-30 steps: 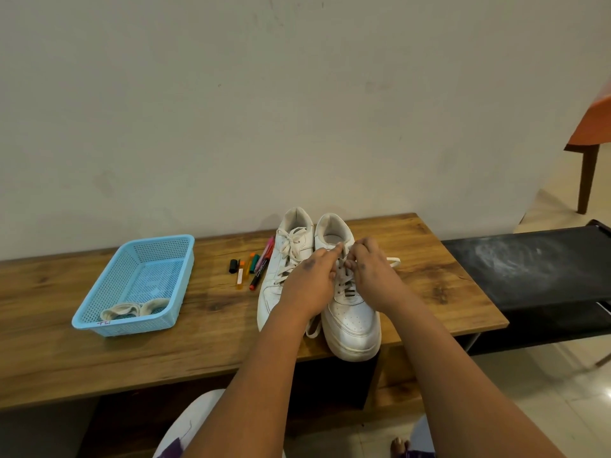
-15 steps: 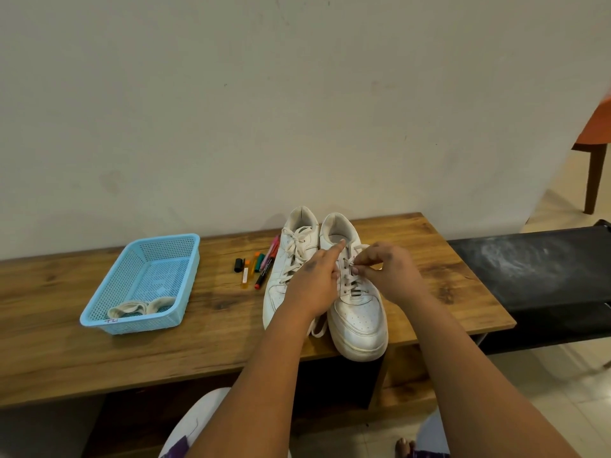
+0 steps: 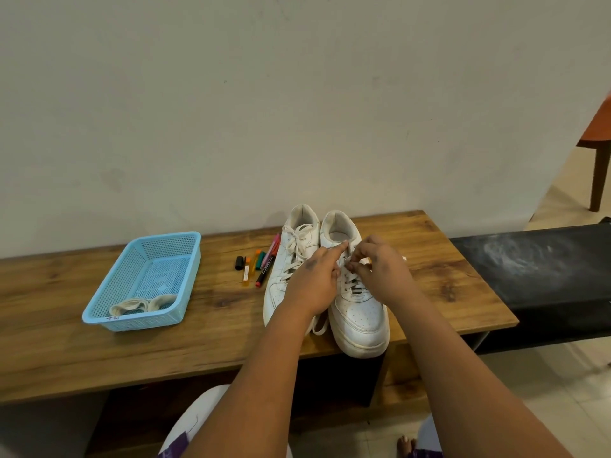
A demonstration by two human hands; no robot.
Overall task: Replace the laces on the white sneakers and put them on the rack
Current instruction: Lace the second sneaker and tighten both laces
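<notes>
Two white sneakers stand side by side on the wooden bench, toes toward me. The left sneaker is laced. Over the right sneaker both my hands work at the eyelets. My left hand rests on the shoe's inner side with its index finger stretched onto the tongue. My right hand pinches the white lace near the upper eyelets. A loose lace end hangs off the bench edge between the shoes. The black rack stands to the right of the bench.
A light blue plastic basket at the bench's left holds rolled white laces. Several markers lie beside the left sneaker. A chair leg stands at the far right. My knees show below the bench.
My right hand moved from over the shoe's middle to its right side, pulling the lace. My left index finger stretched out onto the tongue. The camera view shifted slightly.
</notes>
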